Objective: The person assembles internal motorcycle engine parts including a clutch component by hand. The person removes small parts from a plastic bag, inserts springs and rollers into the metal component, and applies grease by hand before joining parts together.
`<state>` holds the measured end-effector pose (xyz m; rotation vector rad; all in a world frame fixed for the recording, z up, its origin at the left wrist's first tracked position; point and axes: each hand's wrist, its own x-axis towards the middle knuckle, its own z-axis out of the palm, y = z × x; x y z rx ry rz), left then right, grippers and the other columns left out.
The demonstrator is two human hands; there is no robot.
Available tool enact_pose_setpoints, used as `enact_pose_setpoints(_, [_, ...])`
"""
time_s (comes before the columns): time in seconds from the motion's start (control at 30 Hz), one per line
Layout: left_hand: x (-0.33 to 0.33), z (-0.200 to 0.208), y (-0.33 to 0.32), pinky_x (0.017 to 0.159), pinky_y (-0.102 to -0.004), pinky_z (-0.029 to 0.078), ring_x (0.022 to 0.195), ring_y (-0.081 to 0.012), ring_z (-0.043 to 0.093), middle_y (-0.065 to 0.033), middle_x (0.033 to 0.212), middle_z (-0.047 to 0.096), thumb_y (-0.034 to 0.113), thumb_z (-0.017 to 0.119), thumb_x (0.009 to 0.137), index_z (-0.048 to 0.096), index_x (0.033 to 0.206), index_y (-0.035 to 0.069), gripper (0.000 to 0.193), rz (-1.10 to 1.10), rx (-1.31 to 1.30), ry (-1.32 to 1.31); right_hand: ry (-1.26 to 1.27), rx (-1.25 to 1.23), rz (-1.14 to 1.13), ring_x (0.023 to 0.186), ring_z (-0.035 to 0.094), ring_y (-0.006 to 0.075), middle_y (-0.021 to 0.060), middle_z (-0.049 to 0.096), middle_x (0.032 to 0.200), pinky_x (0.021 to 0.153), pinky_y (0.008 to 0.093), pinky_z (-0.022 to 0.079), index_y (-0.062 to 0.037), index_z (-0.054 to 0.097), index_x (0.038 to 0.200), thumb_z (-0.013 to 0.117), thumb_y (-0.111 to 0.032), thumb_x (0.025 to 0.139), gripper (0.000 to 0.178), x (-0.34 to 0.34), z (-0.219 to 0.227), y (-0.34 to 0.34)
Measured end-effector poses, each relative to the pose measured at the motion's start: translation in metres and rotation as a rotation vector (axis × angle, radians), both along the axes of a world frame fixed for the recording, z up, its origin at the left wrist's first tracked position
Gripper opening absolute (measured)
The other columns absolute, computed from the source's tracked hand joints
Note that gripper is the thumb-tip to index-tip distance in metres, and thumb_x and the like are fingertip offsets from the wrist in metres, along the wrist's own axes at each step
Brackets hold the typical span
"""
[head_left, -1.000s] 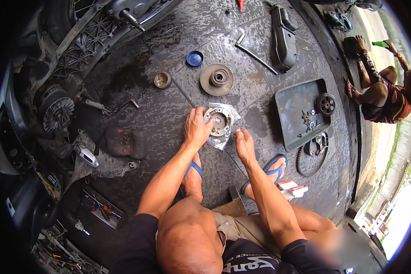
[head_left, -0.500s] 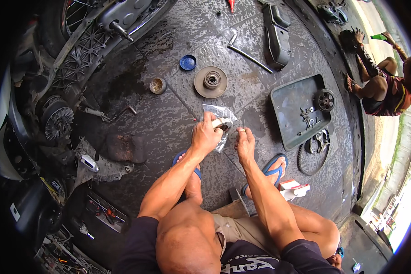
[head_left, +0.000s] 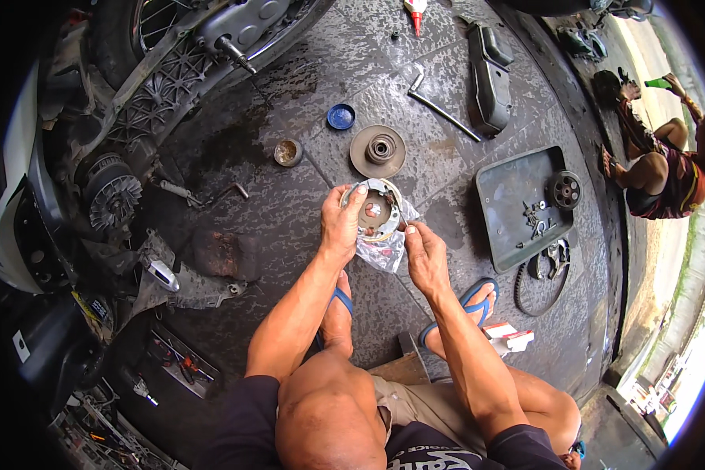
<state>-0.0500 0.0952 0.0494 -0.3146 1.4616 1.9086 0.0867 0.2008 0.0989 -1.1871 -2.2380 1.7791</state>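
My left hand (head_left: 340, 225) is closed on the rim of a round clutch shoe assembly (head_left: 387, 230), its flat face with small coil springs tilted up toward me. My right hand (head_left: 428, 258) is at the right side of it, thumb and fingers pinched on a thin, small piece whose kind I cannot make out. Beneath the clutch shoes a crumpled clear plastic bag (head_left: 385, 256) lies on the floor. Just beyond my hands rests a metal pulley (head_left: 360, 157) with a raised central hub.
A blue lid (head_left: 341, 117) and a small open tin (head_left: 287, 153) sit left of the pulley. To the right lie a grey tray (head_left: 497, 227) of small parts, a drive belt (head_left: 537, 313) and a red-white box (head_left: 509, 338). A partly dismantled motorcycle (head_left: 160, 98) fills the left. Another person (head_left: 666, 168) sits far right.
My left hand has turned the clutch shoe assembly from edge-on to face-up, showing its springs. My right hand has come closer to its edge. The whole view has shifted slightly.
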Motion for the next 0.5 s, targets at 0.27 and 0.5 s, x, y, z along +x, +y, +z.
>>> enact_pose_setpoints(0.27, [0.008, 0.009, 0.007, 0.059, -0.0242, 0.055, 0.071, -0.0104, 0.065, -0.0053, 0.092, 0.067, 0.030, 0.072, 0.095, 0.056, 0.113, 0.002, 0.037, -0.003, -0.071, 0.206, -0.118, 0.188, -0.024, 0.083, 0.070, 0.0434, 0.0290, 0.066, 0.082, 0.074, 0.0461, 0.051, 0.0024, 0.066, 0.106, 0.049, -0.026, 0.104, 0.034, -0.009, 0.019, -0.006])
enact_pose_setpoints(0.5, [-0.013, 0.018, -0.005, 0.063, -0.0244, 0.057, 0.073, -0.0098, 0.066, -0.0057, 0.093, 0.069, 0.021, 0.072, 0.096, 0.057, 0.113, 0.000, 0.031, -0.364, 0.011, 0.322, -0.206, 0.309, 0.630, 0.075, 0.062, 0.0495, 0.0284, 0.062, 0.073, 0.069, 0.0555, 0.048, -0.0017, 0.067, 0.092, 0.051, -0.027, 0.098, 0.030, -0.012, 0.045, 0.059])
